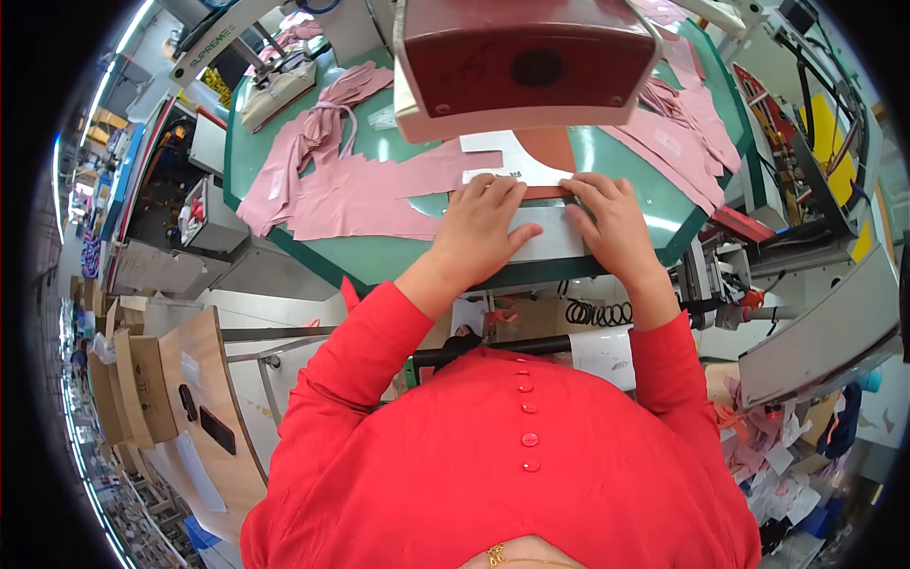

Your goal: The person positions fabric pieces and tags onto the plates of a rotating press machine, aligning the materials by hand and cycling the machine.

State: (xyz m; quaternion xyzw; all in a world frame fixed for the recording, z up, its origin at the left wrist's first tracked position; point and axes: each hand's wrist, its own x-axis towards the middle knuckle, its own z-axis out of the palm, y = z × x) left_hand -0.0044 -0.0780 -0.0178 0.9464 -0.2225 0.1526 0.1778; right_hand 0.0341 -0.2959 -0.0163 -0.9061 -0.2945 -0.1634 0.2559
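Along edge of white template (521,169), hands (479,223) (618,223)

A garment workshop, identifiable to you by the green-topped worktable (592,152) before you, the cut pink fabric pieces (370,199) spread across it, the overhanging dark red machine head (531,66), and the heaped scraps (777,488) at your lower right.

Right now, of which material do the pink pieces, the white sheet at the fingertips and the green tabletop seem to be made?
Pink pieces: matte, soft fabric, as the bunched folds show. White sheet: smooth, perhaps stiff card or thin plastic, judging by its flat face and crisp edges. Tabletop: hard and glossy, since it mirrors the lights; perhaps glass or coated board.
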